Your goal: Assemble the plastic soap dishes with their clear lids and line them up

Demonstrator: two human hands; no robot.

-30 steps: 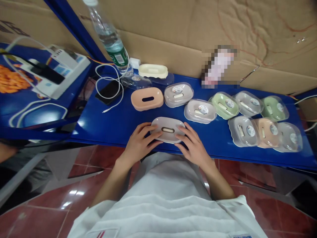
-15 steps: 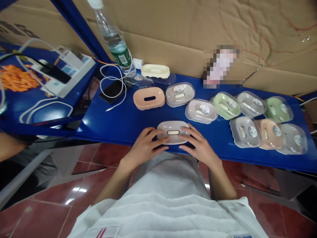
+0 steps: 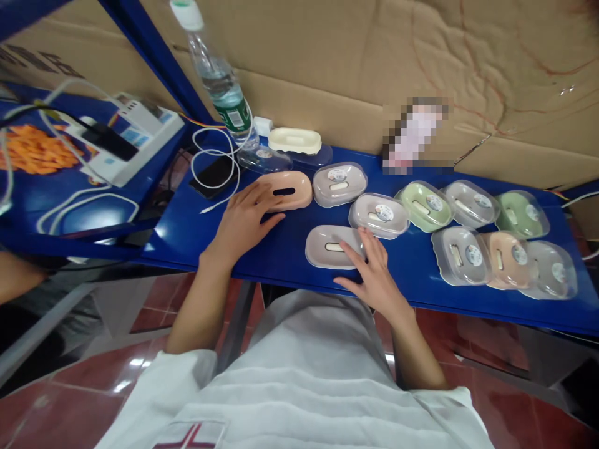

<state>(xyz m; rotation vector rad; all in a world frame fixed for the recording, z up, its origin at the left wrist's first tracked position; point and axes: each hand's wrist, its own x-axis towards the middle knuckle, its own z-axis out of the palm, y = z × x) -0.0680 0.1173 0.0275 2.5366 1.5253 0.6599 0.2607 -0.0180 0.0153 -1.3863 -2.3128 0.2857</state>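
My left hand (image 3: pixel 250 215) lies over the left end of a peach soap dish (image 3: pixel 299 188) with a dark oval slot in its middle. Its fingers reach onto the dish and the thumb stands apart, pointing right. My right hand (image 3: pixel 372 268) rests with spread fingers on the right end of a grey soap dish (image 3: pixel 322 248) near the table's front edge. A cream oval insert shows in that dish's centre. Close behind it are two pale soap dishes under clear lids, one at the back (image 3: pixel 340 185) and one to the right (image 3: pixel 380 216).
More lidded soap dishes (image 3: pixel 461 254) in green, grey and peach stand at the right. A cream dish (image 3: pixel 294 141) lies on clear lids at the back, near a water bottle (image 3: pixel 229 100), a phone (image 3: pixel 213 178) and a white cable. Orange pieces (image 3: pixel 37 149) and a power strip (image 3: pixel 135 146) are at left.
My left hand has left the grey soap dish and moved left and back onto the peach one. My right hand stays on the grey dish, which sits slightly further right in view.
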